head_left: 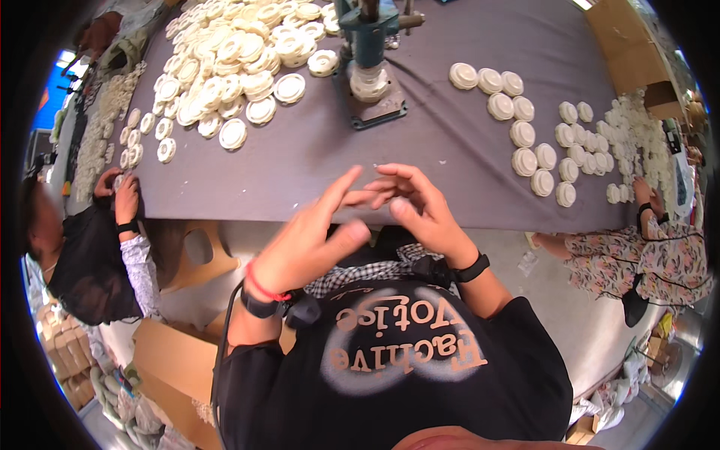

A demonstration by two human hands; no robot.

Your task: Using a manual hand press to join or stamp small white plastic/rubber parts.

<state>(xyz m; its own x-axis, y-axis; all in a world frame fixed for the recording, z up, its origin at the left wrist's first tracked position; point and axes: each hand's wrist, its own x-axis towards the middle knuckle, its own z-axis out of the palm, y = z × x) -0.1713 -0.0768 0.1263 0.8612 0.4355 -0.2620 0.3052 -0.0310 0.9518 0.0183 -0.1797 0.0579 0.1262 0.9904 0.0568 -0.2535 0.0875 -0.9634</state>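
Both my hands are raised at the near edge of the table, facing each other with their fingertips close together. My left hand (311, 236) is slightly blurred; its thumb stands away from the fingers and nothing shows in it. My right hand (421, 206) curves inward with fingers apart, and I see no object in it. Beyond them stands a teal bench press (366, 45), with a white round part (369, 82) on its base. A big heap of white round plastic parts (225, 60) lies to the far left. On the right, white round capped parts (523, 135) lie in a loose group.
A grey cloth (300, 169) covers the table. People work at the left (90, 240) and right (637, 247) ends, beside smaller white parts (592, 146). A cardboard box (630, 52) stands at the far right; another open box (176, 367) is below left, near a tan stool (199, 255).
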